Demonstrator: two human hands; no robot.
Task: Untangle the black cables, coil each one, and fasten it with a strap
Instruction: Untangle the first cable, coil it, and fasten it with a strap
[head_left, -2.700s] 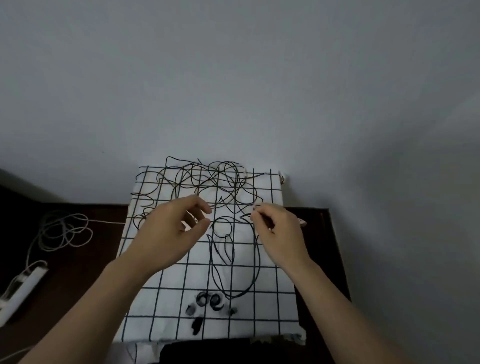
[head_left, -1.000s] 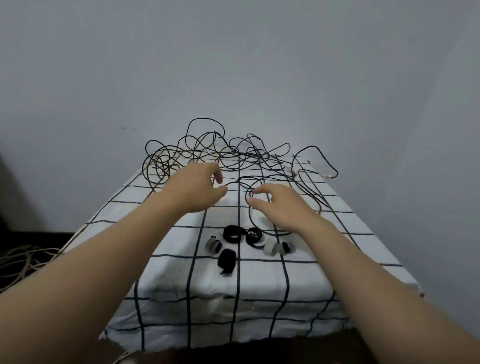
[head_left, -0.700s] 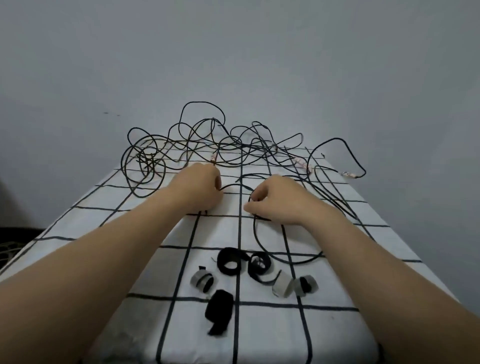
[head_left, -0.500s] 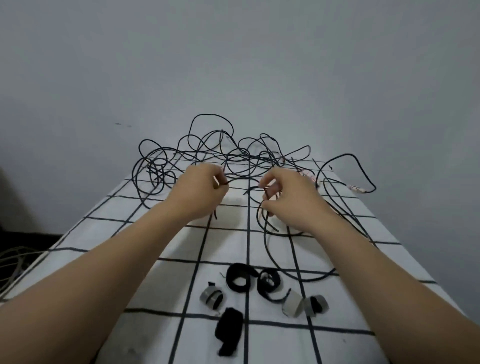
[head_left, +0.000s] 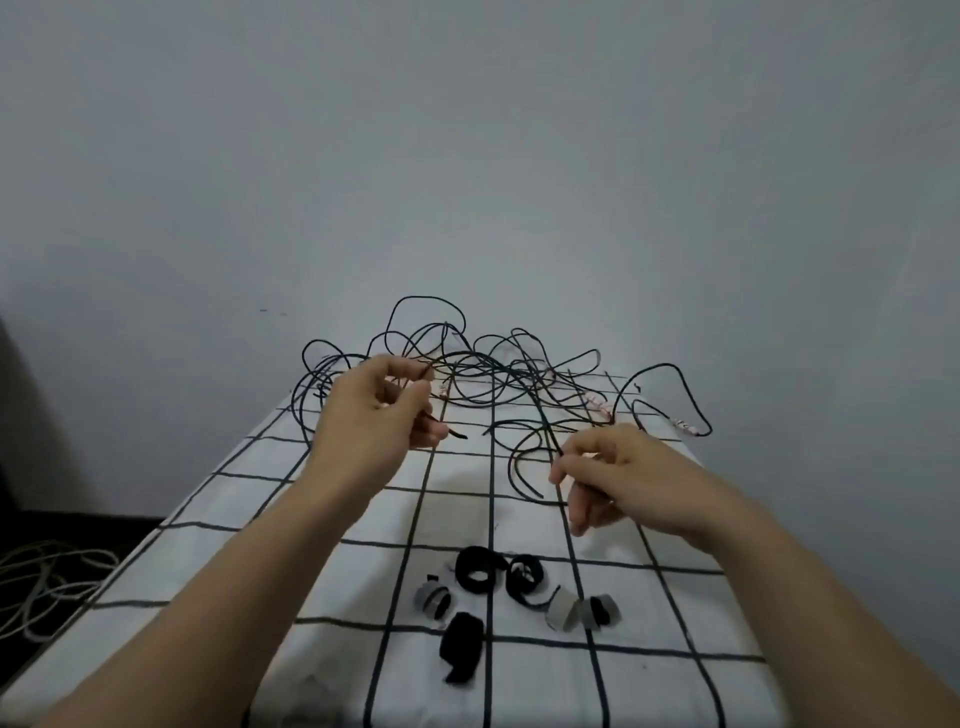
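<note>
A tangle of thin black cables (head_left: 483, 364) lies across the far half of a table covered by a white cloth with a black grid (head_left: 322, 525). My left hand (head_left: 374, 415) is raised over the cloth and pinches a black cable, whose loose end sticks out to the right of my fingers. My right hand (head_left: 618, 473) sits lower on the right and pinches another stretch of black cable that arcs up toward the tangle. Several rolled straps (head_left: 498, 571), black and grey, lie on the cloth near the front, below both hands.
A plain grey wall stands right behind the table. Pale cables (head_left: 47, 577) lie coiled on the dark floor at the left. One black cable loop (head_left: 670, 384) hangs past the table's far right edge.
My hands have moved apart: the left one rose and went left with its cable, the right one dropped toward the cloth on the right. The cable between them is drawn out longer.
</note>
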